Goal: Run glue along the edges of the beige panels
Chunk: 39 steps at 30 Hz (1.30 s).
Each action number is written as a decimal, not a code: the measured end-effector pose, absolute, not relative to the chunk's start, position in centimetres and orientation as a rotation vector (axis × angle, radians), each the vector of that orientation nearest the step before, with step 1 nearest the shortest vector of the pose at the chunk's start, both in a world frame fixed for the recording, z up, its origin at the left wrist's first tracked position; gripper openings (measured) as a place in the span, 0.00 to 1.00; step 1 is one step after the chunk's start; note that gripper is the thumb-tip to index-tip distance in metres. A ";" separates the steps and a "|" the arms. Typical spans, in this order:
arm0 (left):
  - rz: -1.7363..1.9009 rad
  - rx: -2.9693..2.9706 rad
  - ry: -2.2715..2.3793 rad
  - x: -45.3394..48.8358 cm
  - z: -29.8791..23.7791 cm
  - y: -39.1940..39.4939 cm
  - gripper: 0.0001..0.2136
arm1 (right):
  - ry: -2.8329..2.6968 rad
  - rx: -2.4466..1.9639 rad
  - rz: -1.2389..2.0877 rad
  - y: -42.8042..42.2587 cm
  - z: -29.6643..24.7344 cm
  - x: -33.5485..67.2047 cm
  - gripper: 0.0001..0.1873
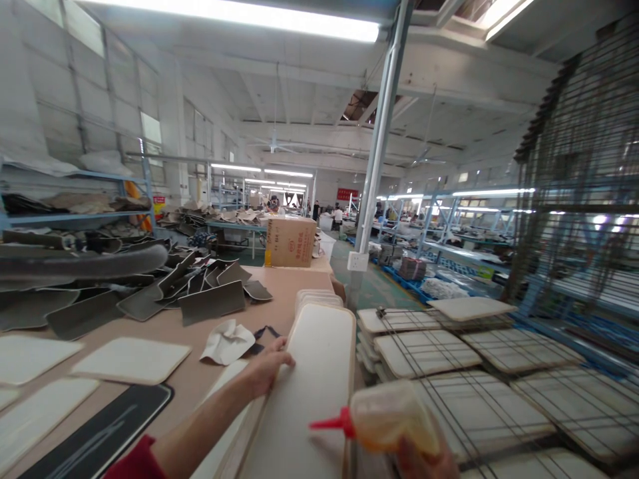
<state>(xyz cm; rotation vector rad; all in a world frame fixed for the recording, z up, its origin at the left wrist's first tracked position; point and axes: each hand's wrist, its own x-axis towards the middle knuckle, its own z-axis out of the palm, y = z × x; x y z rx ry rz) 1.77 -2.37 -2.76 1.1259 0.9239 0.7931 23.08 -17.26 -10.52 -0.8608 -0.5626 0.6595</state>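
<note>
My left hand (pixel 268 366) rests on the left edge of a long white panel (pixel 309 392) with rounded corners, fingers curled onto it. The panel lies on the right side of a brown worktable (pixel 279 283). My right hand (pixel 424 462) shows only at the bottom edge, wrapped round a clear squeeze bottle (pixel 394 418) of amber liquid. Its red nozzle (pixel 332 422) points left, over the lower part of the panel.
Wire racks (pixel 479 392) on the right carry several white panels. Grey moulded pieces (pixel 150 293) are heaped at the table's left, with flat white pieces (pixel 132 359) nearer me. A cardboard box (pixel 290 242) stands at the far end. A tall wire rack (pixel 579 173) is far right.
</note>
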 end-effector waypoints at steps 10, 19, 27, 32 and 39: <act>0.713 1.132 0.788 3.0 -0.8 -3.3 0.32 | -0.536 -0.746 0.620 -14.0 -6.9 23.7 0.36; 0.666 1.150 0.737 0.0 1.0 -0.4 0.38 | -0.417 -0.762 0.446 -13.6 -4.6 22.3 0.32; 0.644 1.136 0.739 -2.0 0.7 2.7 0.38 | -0.502 -0.858 0.590 -13.2 -9.2 18.9 0.33; 0.547 1.144 0.696 -2.7 0.0 3.8 0.39 | -0.523 -0.798 0.522 -11.8 -6.7 18.0 0.34; 0.527 1.114 0.680 -2.7 0.0 5.1 0.38 | -0.555 -0.868 0.515 -11.2 -6.4 16.3 0.37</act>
